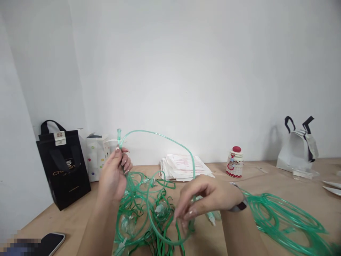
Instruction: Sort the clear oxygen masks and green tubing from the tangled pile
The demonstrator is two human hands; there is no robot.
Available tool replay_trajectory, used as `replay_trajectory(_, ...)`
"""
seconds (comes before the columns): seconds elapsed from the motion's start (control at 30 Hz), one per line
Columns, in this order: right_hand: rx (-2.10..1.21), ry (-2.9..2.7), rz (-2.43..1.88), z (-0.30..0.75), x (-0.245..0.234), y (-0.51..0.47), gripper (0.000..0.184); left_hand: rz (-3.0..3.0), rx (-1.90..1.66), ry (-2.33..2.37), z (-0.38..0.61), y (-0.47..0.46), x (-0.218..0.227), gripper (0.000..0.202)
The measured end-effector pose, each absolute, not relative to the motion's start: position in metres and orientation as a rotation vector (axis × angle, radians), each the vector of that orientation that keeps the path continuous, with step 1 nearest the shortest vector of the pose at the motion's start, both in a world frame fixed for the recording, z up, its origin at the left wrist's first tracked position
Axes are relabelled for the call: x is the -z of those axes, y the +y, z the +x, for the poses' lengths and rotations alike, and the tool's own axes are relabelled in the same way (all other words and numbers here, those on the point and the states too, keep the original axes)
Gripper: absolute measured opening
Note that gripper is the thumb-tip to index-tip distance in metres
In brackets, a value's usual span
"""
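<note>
My left hand [114, 170] is raised, its thumb and fingers closed on clear green tubing [160, 135] just below an upright connector [119, 135]. From there the tubing arches to the right, passes behind my right hand [207, 197] and curves back in a loop near the tabletop. My right hand points downward with bent fingers and thumb a little apart; nothing shows held between them. Beneath both hands lies a tangle of green straps, tubing and clear masks, one mask [162, 210] near the middle and another [128, 224] by my left forearm.
Coiled green tubing [287, 217] lies right of my right forearm. Along the wall stand a black paper bag [65, 170], a dotted white bag [97, 156], stacked white printed packets [183, 167], a red-lidded jar [234, 163] and a white stand [295, 149]. Scissor blades [333, 188] show at right, a phone [53, 243] at lower left.
</note>
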State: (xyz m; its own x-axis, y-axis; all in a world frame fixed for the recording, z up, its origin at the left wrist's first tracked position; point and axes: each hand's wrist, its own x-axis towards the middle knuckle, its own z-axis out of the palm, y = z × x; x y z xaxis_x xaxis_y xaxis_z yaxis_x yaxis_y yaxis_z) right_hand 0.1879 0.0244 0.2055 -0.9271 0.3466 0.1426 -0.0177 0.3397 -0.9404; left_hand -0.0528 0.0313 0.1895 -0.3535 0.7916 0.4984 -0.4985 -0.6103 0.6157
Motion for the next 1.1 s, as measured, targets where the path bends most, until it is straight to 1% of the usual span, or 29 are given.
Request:
replay_trajectory(0.07,-1.552,-2.36,-0.335,0.177,-0.206,0.022,0.024,1.01,-1.962,0.426,-0.045,0.03,-0.19,0.016)
replay_trajectory(0.13,-1.326,-2.354,-0.477,0.167,-0.202,0.026,0.027,1.01,-1.929,0.393,-0.04,0.027,-0.192,0.018)
replay_trajectory(0.27,-0.539,-2.213,-1.228,0.159,-0.183,0.054,0.031,1.007,-1.847,0.286,-0.038,0.019,-0.197,0.028)
replay_trajectory(0.33,-0.416,-2.095,-1.432,0.161,-0.174,0.071,0.038,1.013,-1.802,0.244,-0.038,0.014,-0.199,0.03)
replay_trajectory(0.4,-0.435,-2.048,-1.455,0.163,-0.171,0.081,0.041,1.046,-1.791,0.277,-0.038,0.01,-0.2,0.025)
replay_trajectory(0.5,-0.499,-2.043,-1.345,0.162,-0.178,0.079,0.034,1.156,-1.845,0.503,-0.036,0.008,-0.197,0.016)
replay_trajectory(0.57,-0.599,-2.029,-1.166,0.159,-0.186,0.068,0.032,1.23,-1.848,0.686,-0.033,0.011,-0.195,0.017)
replay_trajectory(0.63,-0.685,-1.986,-0.92,0.153,-0.193,0.054,0.032,1.261,-1.835,0.773,-0.028,0.015,-0.192,0.02)
replay_trajectory(0.7,-0.702,-1.997,-0.745,0.146,-0.196,0.042,0.028,1.237,-1.881,0.754,-0.022,0.02,-0.19,0.02)
replay_trajectory(0.73,-0.7,-2.046,-0.726,0.142,-0.194,0.039,0.028,1.203,-1.911,0.724,-0.02,0.021,-0.189,0.02)
replay_trajectory(0.83,-0.751,-2.293,-0.796,0.129,-0.183,0.039,0.042,1.039,-1.912,0.607,-0.013,0.023,-0.19,0.017)
replay_trajectory(0.87,-0.774,-2.376,-0.803,0.125,-0.178,0.042,0.043,0.982,-1.892,0.565,-0.012,0.022,-0.19,0.015)
replay_trajectory(1.0,-0.852,-2.539,-0.684,0.115,-0.165,0.055,0.025,0.876,-1.83,0.498,-0.018,0.02,-0.193,0.017)
replay_trajectory(1.1,-0.885,-2.484,-0.661,0.118,-0.166,0.06,0.024,0.946,-1.832,0.57,-0.03,0.019,-0.196,0.015)
